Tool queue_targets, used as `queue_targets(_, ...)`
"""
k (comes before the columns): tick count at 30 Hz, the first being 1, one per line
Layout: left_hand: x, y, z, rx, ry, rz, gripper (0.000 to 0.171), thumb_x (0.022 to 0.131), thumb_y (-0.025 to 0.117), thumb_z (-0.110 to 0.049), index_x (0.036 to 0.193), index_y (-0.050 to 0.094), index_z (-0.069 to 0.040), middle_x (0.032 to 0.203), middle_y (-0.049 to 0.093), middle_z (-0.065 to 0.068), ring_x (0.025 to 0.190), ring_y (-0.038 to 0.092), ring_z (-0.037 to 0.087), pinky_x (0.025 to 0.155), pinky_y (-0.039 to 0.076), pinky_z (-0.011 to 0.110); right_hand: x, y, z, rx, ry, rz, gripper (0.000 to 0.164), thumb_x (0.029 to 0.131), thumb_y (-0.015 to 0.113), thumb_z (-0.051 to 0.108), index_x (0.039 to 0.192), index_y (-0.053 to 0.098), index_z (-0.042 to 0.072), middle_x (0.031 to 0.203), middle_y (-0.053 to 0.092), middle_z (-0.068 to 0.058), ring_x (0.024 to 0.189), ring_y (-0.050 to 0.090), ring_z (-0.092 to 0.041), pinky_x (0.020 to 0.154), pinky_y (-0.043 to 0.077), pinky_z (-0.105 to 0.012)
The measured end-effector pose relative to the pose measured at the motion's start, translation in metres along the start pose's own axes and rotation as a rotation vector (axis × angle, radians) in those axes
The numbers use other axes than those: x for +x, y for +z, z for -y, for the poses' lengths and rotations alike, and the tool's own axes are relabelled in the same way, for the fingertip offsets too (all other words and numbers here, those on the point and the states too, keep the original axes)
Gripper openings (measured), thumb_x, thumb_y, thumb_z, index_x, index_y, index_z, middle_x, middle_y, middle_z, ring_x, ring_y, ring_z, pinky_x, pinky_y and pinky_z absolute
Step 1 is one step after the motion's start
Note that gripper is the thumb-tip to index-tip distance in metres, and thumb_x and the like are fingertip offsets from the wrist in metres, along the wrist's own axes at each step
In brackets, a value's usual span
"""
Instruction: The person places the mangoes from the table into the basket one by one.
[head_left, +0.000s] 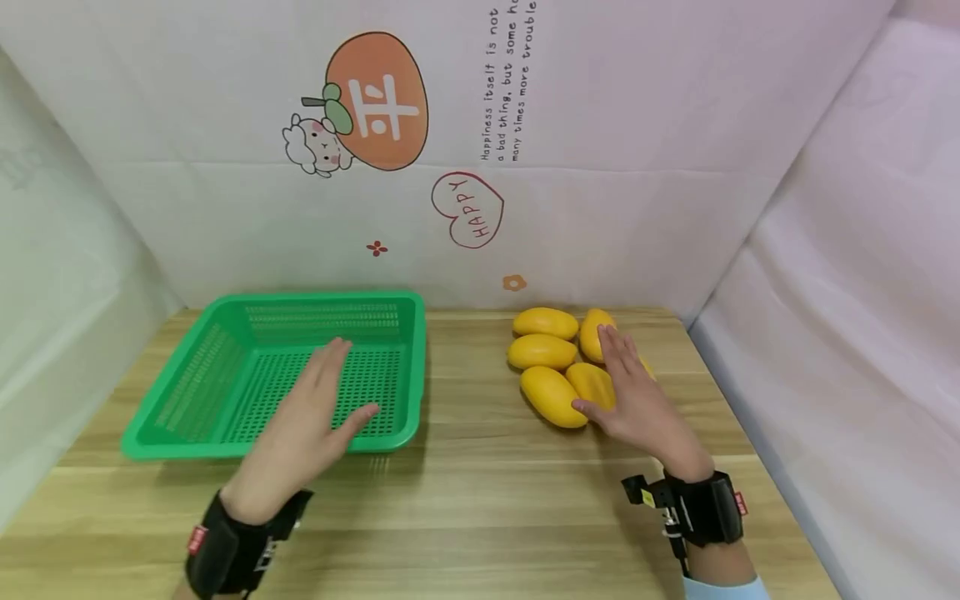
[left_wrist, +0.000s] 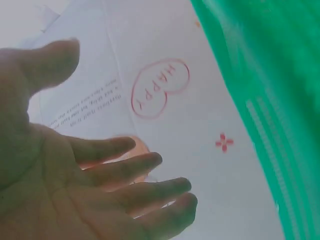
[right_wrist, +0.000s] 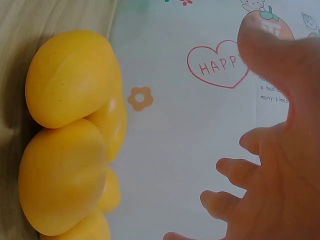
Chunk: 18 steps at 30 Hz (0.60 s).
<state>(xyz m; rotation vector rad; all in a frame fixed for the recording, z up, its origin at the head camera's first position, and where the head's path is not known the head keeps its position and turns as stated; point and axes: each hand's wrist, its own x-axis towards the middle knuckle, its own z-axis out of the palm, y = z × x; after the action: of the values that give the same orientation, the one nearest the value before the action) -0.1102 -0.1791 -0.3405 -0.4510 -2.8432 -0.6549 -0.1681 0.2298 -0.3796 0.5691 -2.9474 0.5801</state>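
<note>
In the head view a green plastic basket (head_left: pixel 408 392) with perforated sides stands at the left of the table. My left hand (head_left: pixel 300 425) hovers over its front edge, fingers straight and thumb spread, holding nothing. The left wrist view shows that palm (left_wrist: pixel 65 185) with the basket's green wall (left_wrist: pixel 240 75) beyond it. Several yellow mangoes (head_left: pixel 551 397) lie grouped at the right. Above the nearer right ones is my right hand (head_left: pixel 641 408), fingers extended and thumb apart, partly covering them. In the right wrist view the mangoes (right_wrist: pixel 62 175) sit left of the empty right hand (right_wrist: pixel 280 175).
A wood-grain table (head_left: pixel 465 500) carries the basket and mangoes. A white printed cloth (head_left: pixel 600 233) rises behind it, with more white cloth (head_left: pixel 847 333) along the right side and at the left. Black straps (head_left: pixel 708 508) with small cameras sit on both wrists.
</note>
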Motion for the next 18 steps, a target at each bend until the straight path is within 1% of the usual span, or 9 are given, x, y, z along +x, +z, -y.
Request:
queue_targets(4, -0.003, -0.028, 0.02, 0.018, -0.037, 0.047, 0.082, 0.093, 0.053, -0.045, 0.147, 0.016, 0.003, 0.148, 0.023, 0.028, 0.134, 0.024, 0.046, 0.103, 0.029, 0.063, -0.002, 0.0, -0.003, 0.053, 0.014, -0.023, 0.1, 0.087, 0.062, 0.046, 0.15, -0.007, 0.01, 0.156, -0.001, -0.015, 0.143, 0.003, -0.036, 0.106, 0.022, -0.065)
queue_targets(8, -0.006, -0.051, 0.047, 0.039, -0.086, 0.127, 0.084, 0.094, 0.047, -0.049, 0.147, 0.011, 0.005, 0.147, 0.02, 0.033, 0.133, 0.02, 0.05, 0.101, 0.025, 0.067, -0.004, 0.0, -0.006, 0.069, 0.005, -0.046, 0.098, 0.088, 0.061, 0.044, 0.15, -0.006, 0.007, 0.155, 0.003, -0.02, 0.141, 0.008, -0.04, 0.106, 0.024, -0.064)
queue_targets(10, -0.005, -0.06, 0.064, 0.038, -0.093, 0.145, 0.083, 0.095, 0.047, -0.046, 0.146, 0.009, 0.009, 0.145, 0.017, 0.037, 0.132, 0.018, 0.053, 0.102, 0.022, 0.068, -0.005, 0.0, -0.008, 0.079, 0.001, -0.059, 0.096, 0.089, 0.061, 0.042, 0.15, -0.004, 0.007, 0.154, 0.006, -0.022, 0.14, 0.011, -0.041, 0.106, 0.024, -0.063)
queue_targets(12, -0.002, -0.069, 0.085, 0.016, -0.108, 0.163, 0.082, 0.097, 0.046, -0.041, 0.144, 0.006, 0.013, 0.144, 0.013, 0.041, 0.131, 0.015, 0.056, 0.102, 0.019, 0.069, -0.006, 0.0, -0.01, 0.088, -0.008, -0.075, 0.094, 0.09, 0.06, 0.04, 0.15, -0.002, 0.006, 0.153, 0.009, -0.025, 0.139, 0.014, -0.043, 0.105, 0.025, -0.063)
queue_targets(14, 0.002, -0.076, 0.111, -0.012, -0.092, 0.151, 0.076, 0.098, 0.047, -0.032, 0.142, 0.008, 0.016, 0.14, 0.015, 0.044, 0.127, 0.018, 0.059, 0.1, 0.02, 0.071, -0.007, 0.001, -0.014, 0.092, -0.017, -0.086, 0.092, 0.09, 0.061, 0.038, 0.15, -0.001, 0.005, 0.152, 0.012, -0.026, 0.138, 0.017, -0.045, 0.104, 0.026, -0.063)
queue_targets(15, 0.003, -0.08, 0.124, -0.02, -0.083, 0.145, 0.071, 0.099, 0.047, -0.027, 0.141, 0.012, 0.017, 0.138, 0.02, 0.045, 0.125, 0.023, 0.059, 0.098, 0.023, 0.071, -0.007, 0.001, -0.016, 0.096, -0.021, -0.087, 0.091, 0.091, 0.06, 0.036, 0.15, 0.0, 0.005, 0.152, 0.013, -0.027, 0.137, 0.018, -0.045, 0.104, 0.027, -0.063)
queue_targets(16, 0.005, -0.083, 0.137, -0.01, -0.094, 0.152, 0.06, 0.099, 0.047, -0.025, 0.136, 0.027, 0.018, 0.132, 0.03, 0.045, 0.12, 0.031, 0.059, 0.094, 0.029, 0.07, -0.009, 0.002, -0.019, 0.094, -0.022, -0.084, 0.09, 0.091, 0.06, 0.035, 0.15, 0.0, 0.004, 0.151, 0.013, -0.028, 0.136, 0.018, -0.047, 0.104, 0.027, -0.064)
queue_targets(17, 0.007, -0.085, 0.149, 0.004, -0.12, 0.17, 0.049, 0.099, 0.047, -0.024, 0.124, 0.042, 0.018, 0.118, 0.045, 0.042, 0.108, 0.045, 0.055, 0.088, 0.039, 0.065, -0.01, 0.002, -0.023, 0.098, -0.02, -0.078, 0.088, 0.092, 0.059, 0.035, 0.15, 0.001, 0.003, 0.151, 0.014, -0.029, 0.136, 0.019, -0.048, 0.104, 0.026, -0.064)
queue_targets(18, 0.007, -0.088, 0.162, 0.02, -0.14, 0.187, 0.038, 0.099, 0.046, -0.022, 0.105, 0.053, 0.015, 0.098, 0.054, 0.035, 0.09, 0.054, 0.048, 0.078, 0.047, 0.057, -0.01, 0.002, -0.027, 0.105, -0.014, -0.069, 0.087, 0.092, 0.058, 0.034, 0.149, 0.001, 0.001, 0.151, 0.014, -0.03, 0.135, 0.019, -0.048, 0.104, 0.025, -0.064)
